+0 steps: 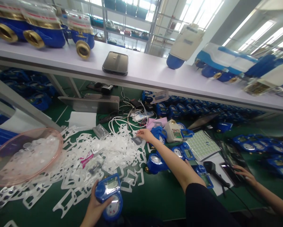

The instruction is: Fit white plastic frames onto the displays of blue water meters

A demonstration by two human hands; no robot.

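Note:
My left hand is wrapped round a blue water meter with a small screen and a dial, held low over the green table near the front edge. My right hand is stretched forward across the table, its fingers pinched on a small grey plastic piece at the far edge of a heap of white plastic frames. More blue meters lie just under my right forearm.
A pink translucent bowl of clear caps sits at the left. A white shelf overhead carries blue meters and a dark phone. A co-worker's hand rests on a dark device at the right, beside a black scanner and a label sheet.

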